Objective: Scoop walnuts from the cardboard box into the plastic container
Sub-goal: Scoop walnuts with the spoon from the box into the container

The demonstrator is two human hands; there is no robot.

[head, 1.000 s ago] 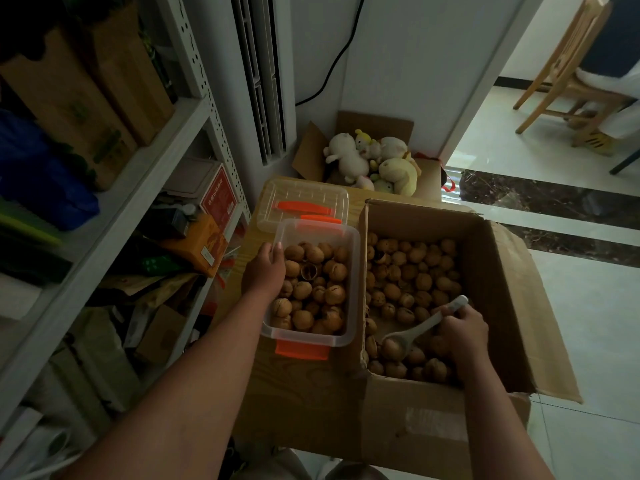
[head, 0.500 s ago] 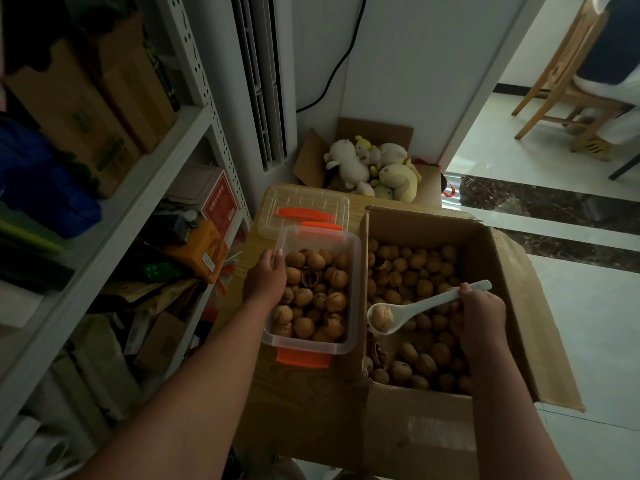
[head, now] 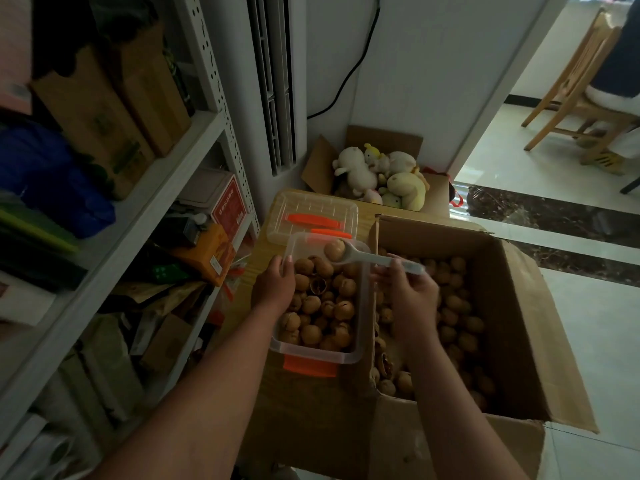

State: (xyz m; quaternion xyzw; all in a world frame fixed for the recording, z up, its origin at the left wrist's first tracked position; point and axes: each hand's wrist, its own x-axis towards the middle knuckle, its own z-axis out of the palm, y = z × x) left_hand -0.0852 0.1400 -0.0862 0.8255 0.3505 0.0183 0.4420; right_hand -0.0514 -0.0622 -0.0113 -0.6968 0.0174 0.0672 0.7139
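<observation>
Orange-latched plastic container point(head: 317, 356), head view: it sits close to full of walnuts point(head: 322, 306), your left hand point(head: 273, 285) holding its left wall, your right hand point(head: 410, 296) closed round the handle of a white spoon point(head: 367, 257) carrying one walnut point(head: 334, 250) over its far end. That nut is not yet tipped in (mid-delivery, I judge); the cardboard box point(head: 512, 306) just beside holds many more, so a few scoops look left.

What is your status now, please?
Left hand holds plastic container rim. Right hand grips white spoon, one walnut over container. Nothing in the way.
</observation>
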